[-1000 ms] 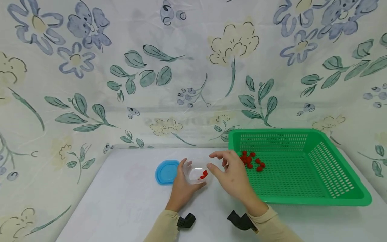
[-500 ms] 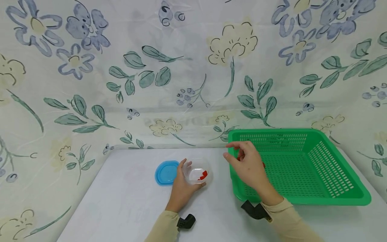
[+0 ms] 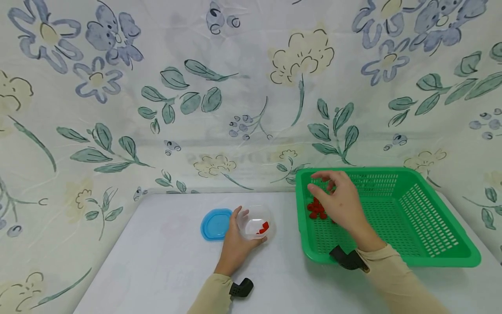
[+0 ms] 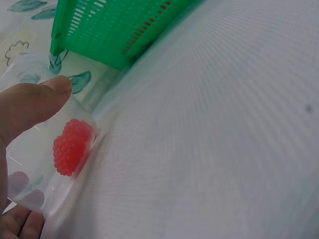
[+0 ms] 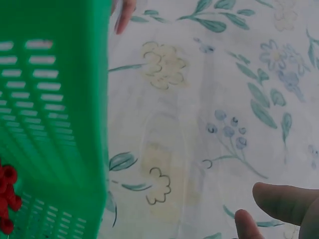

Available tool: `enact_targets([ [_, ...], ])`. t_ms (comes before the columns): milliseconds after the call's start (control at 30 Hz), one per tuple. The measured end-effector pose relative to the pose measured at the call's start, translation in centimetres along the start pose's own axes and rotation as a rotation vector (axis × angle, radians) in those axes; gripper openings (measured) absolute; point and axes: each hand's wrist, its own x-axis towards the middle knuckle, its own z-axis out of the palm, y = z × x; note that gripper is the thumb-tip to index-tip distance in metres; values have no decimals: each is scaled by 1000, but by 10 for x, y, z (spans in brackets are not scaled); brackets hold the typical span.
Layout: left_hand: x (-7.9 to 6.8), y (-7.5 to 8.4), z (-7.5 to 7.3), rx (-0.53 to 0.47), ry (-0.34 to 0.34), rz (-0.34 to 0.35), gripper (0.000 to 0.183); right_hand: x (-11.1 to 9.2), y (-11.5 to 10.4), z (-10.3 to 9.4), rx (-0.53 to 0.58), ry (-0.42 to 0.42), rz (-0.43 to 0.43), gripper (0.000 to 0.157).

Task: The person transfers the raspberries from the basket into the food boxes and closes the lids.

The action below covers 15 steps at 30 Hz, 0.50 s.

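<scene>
My left hand (image 3: 237,253) grips a small clear plastic container (image 3: 252,214) standing on the white table, thumb on one side and fingers round the other. A few red raspberries (image 4: 72,147) lie at the bottom of it. Over the left part of the green basket (image 3: 392,261) hovers my right hand (image 3: 344,205), thumb and fingers apart with nothing between them. A cluster of red raspberries (image 3: 316,209) sits in the basket below its fingertips, partly hidden by the hand. The right wrist view shows the thumb (image 5: 284,201) and a fingertip well apart.
A blue lid (image 3: 215,225) lies on the table (image 3: 157,261) just left of the container. Behind the table hangs a floral cloth (image 3: 251,109). The basket's raised left wall stands between the container and the raspberries inside.
My right hand has moved right, away from the container and over the basket, staying empty. The left hand and the container have held still.
</scene>
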Motion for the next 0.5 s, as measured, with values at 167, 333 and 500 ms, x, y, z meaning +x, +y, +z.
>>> enact_targets([
  [167,0,-1,0,-5,-2,-4,110,8,7,-7,-41,6,-18,29],
  [333,1,-1,0,-8,-2,-4,110,15,15,-12,-71,-3,-27,30],
  [500,1,-1,0,-6,-5,-11,109,23,24,-15,-80,-46,18,33],
])
